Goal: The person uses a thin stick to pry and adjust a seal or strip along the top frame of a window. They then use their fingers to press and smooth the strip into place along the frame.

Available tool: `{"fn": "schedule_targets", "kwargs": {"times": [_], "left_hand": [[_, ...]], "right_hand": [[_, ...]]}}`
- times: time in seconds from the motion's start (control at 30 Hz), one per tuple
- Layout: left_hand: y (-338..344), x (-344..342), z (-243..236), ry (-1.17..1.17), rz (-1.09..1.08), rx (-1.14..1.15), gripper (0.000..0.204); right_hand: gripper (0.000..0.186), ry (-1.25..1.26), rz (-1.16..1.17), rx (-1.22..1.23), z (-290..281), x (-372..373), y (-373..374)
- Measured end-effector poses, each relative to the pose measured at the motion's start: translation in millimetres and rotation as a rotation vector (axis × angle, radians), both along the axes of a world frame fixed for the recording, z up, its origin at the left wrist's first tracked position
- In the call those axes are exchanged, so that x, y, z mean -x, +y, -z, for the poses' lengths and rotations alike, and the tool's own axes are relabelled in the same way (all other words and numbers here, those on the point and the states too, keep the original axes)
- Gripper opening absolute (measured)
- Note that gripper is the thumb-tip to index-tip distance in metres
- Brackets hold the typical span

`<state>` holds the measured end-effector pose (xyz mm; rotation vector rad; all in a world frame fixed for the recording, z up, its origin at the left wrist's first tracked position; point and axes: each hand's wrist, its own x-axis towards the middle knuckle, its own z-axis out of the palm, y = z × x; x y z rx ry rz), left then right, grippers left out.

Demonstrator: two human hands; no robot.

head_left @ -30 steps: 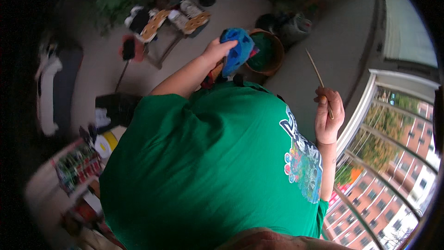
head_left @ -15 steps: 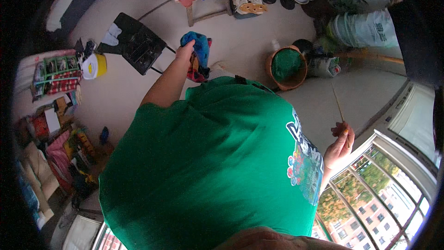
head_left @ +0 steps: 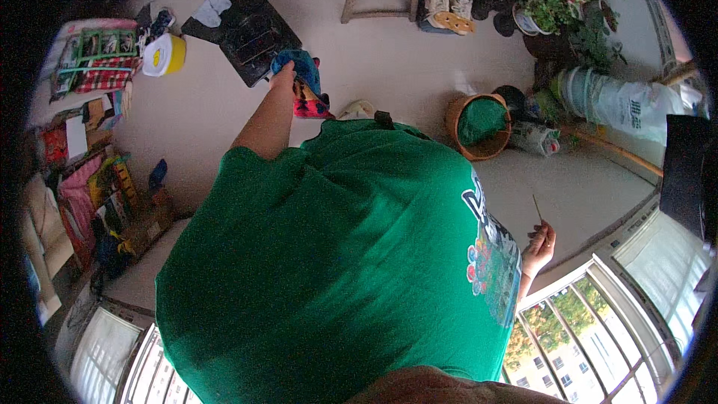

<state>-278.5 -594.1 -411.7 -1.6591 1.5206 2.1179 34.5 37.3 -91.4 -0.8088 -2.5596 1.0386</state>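
Observation:
My left hand [head_left: 281, 75] is closed on a bundle of soft cloth, blue [head_left: 299, 69] on top with red and orange below [head_left: 313, 106]. It is over or beside a black flat object [head_left: 247, 37] with a pale cloth [head_left: 212, 7] on it; I cannot tell whether they touch. My right hand [head_left: 540, 238] is closed on a thin pale stick [head_left: 536, 208], pointing upward in the view. A round brown pot [head_left: 458, 142] with green material inside [head_left: 479, 120] stands ahead to the right of my green shirt.
A wooden stool [head_left: 374, 13] with shoes [head_left: 441, 0] is ahead. Plants [head_left: 546, 7], wrapped bags [head_left: 621, 105] and a bamboo pole [head_left: 613, 148] stand at right. A yellow-and-white container [head_left: 163, 54] and piled goods [head_left: 82, 187] line the left. Barred windows [head_left: 568, 322] are at lower right.
The view has turned toward the room's left side. My left hand with the cloth has moved left to the black object. My right hand with the stick sits lower in view.

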Motion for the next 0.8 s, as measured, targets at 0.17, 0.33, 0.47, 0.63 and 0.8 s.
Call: {"fn": "schedule_targets", "kwargs": {"times": [0.17,0.33,0.47,0.63,0.8], "left_hand": [[-18,8,-31,-0.015,-0.102,0.031,0.035],[-44,39,-50,-0.132,-0.148,0.052,0.054],[-99,67,-4,0.07,-0.248,-0.059,0.055],[-176,101,-34,0.361,-0.324,-0.173,0.074],[-158,114,-118,0.35,-0.348,-0.104,0.084]], "right_hand": [[0.028,-0.141,0.007,-0.085,5,3,5],[0.023,-0.209,-0.021,-0.219,6,4,-5],[0.02,-0.188,0.004,-0.194,9,3,8],[0.022,-0.277,0.064,-0.173,24,-9,31],[0.024,-0.298,0.067,-0.24,14,-11,8]]}}
